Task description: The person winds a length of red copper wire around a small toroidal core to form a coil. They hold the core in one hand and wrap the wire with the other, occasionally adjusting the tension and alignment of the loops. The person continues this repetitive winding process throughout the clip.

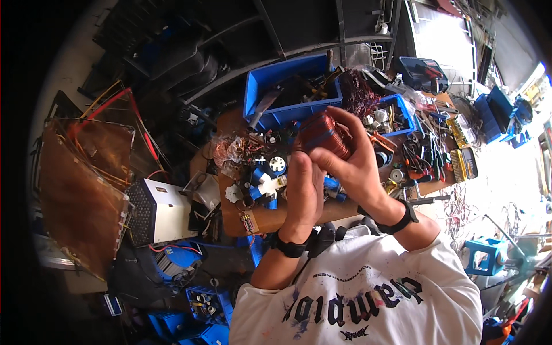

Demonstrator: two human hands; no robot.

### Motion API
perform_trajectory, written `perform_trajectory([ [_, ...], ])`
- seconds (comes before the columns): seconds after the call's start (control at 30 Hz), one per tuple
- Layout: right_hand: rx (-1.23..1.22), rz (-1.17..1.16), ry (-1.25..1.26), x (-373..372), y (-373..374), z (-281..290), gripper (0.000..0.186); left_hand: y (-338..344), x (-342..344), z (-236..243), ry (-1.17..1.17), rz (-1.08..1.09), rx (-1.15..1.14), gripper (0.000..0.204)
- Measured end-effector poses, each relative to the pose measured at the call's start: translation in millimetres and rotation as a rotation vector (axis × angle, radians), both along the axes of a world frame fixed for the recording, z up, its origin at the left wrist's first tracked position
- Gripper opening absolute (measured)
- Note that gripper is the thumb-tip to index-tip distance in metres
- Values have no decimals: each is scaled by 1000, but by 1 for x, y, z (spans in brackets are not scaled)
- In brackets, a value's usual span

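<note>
A copper wire coil (323, 133), reddish brown with a dark blue band across its face, is held up over the workbench in front of me. My right hand (359, 164) grips it from the right, fingers curved over its top right side and thumb along its lower edge. From below, my left hand (305, 187) meets the coil's lower left with its thumb raised against it; its other fingers are mostly hidden. Under the hands on the bench are a white and blue part with several arms (267, 185) and a round white piece with holes (277, 165).
A large blue bin (293, 112) with tools and parts stands behind the coil. Right of it are a smaller blue tray (405, 115), tangled dark red wire (362, 86), and several pliers (422, 155). A white metal box (167, 210) sits left of the wooden bench (233, 215).
</note>
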State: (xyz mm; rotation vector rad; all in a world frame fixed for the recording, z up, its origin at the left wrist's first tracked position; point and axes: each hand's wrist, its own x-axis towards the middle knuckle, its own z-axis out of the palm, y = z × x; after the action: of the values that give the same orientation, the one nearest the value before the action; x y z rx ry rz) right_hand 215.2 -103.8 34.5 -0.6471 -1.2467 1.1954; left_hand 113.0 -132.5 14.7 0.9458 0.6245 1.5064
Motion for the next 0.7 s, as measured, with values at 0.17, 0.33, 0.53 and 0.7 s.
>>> perform_trajectory([
  [0.17, 223, -45, -315, 3, -6, 11, 72, -3, 2, 13, -330, 37, -161, 74],
  [0.33, 81, 194, 58, 12, -1, 9, 56, -4, -10, 16, -521, -15, -176, 72],
  [0.53, 410, -89, -533, 36, -3, 30, 24, -9, -6, 19, -589, -53, -171, 75],
  [0.7, 441, -124, -621, 40, -9, 43, 18, -11, -5, 15, -557, -26, -93, 74],
])
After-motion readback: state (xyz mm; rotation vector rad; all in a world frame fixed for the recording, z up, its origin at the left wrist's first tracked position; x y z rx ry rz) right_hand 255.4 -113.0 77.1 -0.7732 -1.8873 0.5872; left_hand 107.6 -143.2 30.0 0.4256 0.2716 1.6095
